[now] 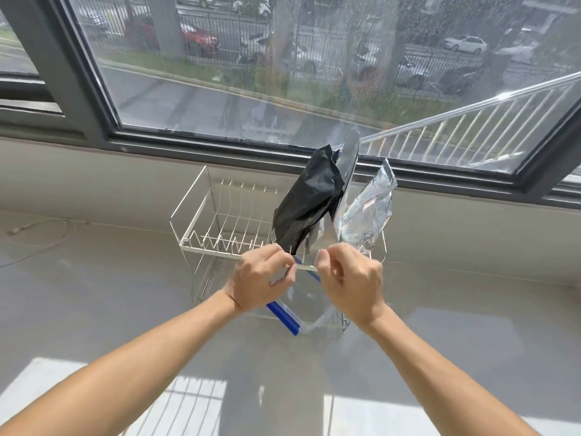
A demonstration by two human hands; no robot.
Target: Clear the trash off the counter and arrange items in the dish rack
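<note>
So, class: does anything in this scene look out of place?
Yes. A black pouch and a crumpled silver wrapper stand upright in the dish rack, where dishes belong. Both look like trash.

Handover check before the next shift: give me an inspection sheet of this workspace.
Surface: pale counter, sunlit patches near the front edge.
Job's things: white wire dish rack; black pouch and silver foil wrapper standing in it; clear zip bag with blue strip held at the rack's front.
Clutter: nothing seen.
Grippers: left hand and right hand both pinch the zip bag's edge.
Cables: white cable on the counter, far left.
Surroundings: large window, street and parked cars outside.
</note>
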